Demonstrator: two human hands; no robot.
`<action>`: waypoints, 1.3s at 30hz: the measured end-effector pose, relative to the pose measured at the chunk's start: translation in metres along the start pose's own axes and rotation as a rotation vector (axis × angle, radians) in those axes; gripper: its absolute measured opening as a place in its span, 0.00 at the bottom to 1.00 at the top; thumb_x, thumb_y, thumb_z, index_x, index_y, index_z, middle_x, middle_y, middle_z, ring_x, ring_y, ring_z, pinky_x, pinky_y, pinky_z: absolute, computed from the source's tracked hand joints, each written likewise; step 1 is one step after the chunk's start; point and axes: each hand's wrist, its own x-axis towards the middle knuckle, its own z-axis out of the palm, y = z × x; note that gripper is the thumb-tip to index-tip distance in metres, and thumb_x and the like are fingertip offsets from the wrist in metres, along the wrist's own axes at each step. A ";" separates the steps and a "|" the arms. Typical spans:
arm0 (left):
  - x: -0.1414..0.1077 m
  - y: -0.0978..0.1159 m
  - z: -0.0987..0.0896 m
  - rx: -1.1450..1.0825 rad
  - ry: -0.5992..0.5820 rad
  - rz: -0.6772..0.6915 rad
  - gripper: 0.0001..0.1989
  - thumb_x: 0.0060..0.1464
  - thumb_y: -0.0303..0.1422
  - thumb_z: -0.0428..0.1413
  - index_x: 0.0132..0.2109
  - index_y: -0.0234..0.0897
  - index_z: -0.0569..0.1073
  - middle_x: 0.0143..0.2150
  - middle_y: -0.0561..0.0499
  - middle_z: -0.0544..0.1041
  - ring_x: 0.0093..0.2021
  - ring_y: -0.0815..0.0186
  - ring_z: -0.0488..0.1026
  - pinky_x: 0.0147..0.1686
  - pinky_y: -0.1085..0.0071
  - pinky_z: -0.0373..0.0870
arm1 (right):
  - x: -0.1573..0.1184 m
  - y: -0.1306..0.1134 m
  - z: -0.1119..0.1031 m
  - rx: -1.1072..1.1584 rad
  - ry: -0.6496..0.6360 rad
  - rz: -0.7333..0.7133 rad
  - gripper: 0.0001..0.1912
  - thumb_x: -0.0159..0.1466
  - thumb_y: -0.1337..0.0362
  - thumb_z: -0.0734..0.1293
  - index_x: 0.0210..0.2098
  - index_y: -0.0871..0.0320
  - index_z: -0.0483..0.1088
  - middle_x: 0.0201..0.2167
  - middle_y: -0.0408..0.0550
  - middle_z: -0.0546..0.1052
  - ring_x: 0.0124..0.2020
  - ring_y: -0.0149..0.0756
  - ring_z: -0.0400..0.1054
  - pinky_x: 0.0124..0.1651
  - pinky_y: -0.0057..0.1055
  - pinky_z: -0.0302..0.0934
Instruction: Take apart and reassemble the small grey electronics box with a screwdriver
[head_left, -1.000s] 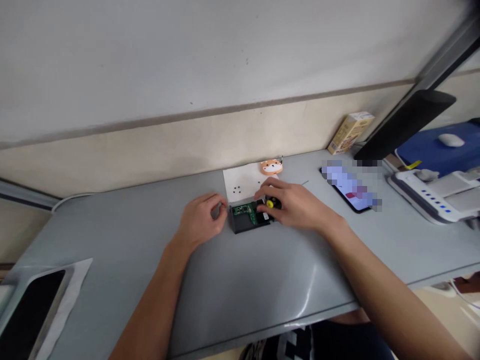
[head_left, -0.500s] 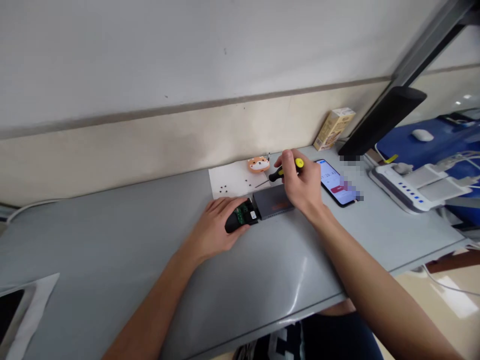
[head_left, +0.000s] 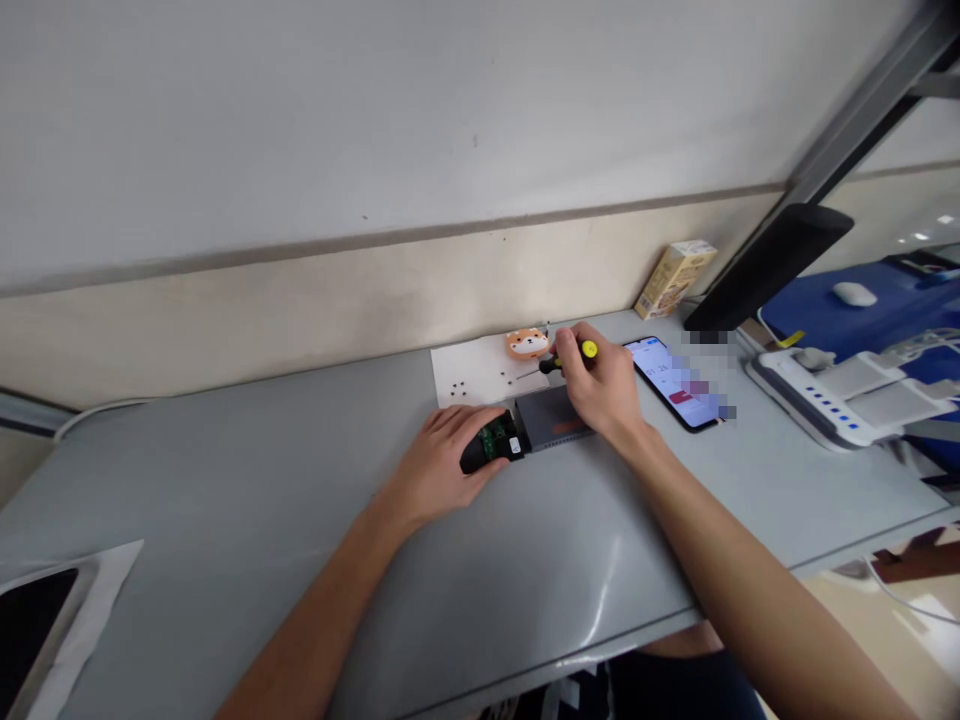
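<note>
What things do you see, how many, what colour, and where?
Smooth table: 1, grey, centre
Paper sheets: 2, white, mid-table and lower left
Tiny screws: about 6, dark, on middle sheet
Animal-face case: 1, orange-white, sheet's edge
Metal box: 1, dark grey, middle
Circuit-board tray: 1, black-green, box's left end
Screwdriver: 1, black-yellow, right hand
Lit phone: 1, black-edged, right
Carton: 1, beige, by wall
Oval post: 1, black, beside carton
Multi-plug charger: 1, white, right
Mouse: 1, white, blue mat
Flat-screened device: 1, dark, lower left
Bare hands: 2, left holding tray, right holding screwdriver
</note>
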 end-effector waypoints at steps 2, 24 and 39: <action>0.000 0.000 0.000 0.001 -0.004 -0.004 0.25 0.63 0.37 0.60 0.64 0.45 0.66 0.61 0.48 0.76 0.60 0.56 0.72 0.63 0.55 0.66 | -0.001 0.000 0.001 -0.013 -0.026 0.001 0.26 0.72 0.42 0.57 0.32 0.55 0.72 0.19 0.40 0.68 0.22 0.31 0.60 0.29 0.30 0.51; 0.000 -0.001 0.003 0.003 0.024 -0.004 0.18 0.61 0.38 0.63 0.56 0.43 0.71 0.57 0.49 0.77 0.58 0.57 0.73 0.61 0.55 0.69 | 0.006 0.020 0.030 0.764 0.275 0.553 0.22 0.66 0.44 0.64 0.29 0.56 0.70 0.19 0.40 0.66 0.18 0.27 0.60 0.17 0.24 0.50; 0.000 0.003 0.001 -0.149 0.150 -0.104 0.09 0.65 0.36 0.56 0.49 0.40 0.67 0.54 0.45 0.76 0.55 0.59 0.74 0.56 0.57 0.70 | 0.008 0.018 0.023 0.695 0.259 0.556 0.20 0.64 0.48 0.64 0.25 0.56 0.68 0.19 0.38 0.62 0.16 0.26 0.55 0.17 0.25 0.47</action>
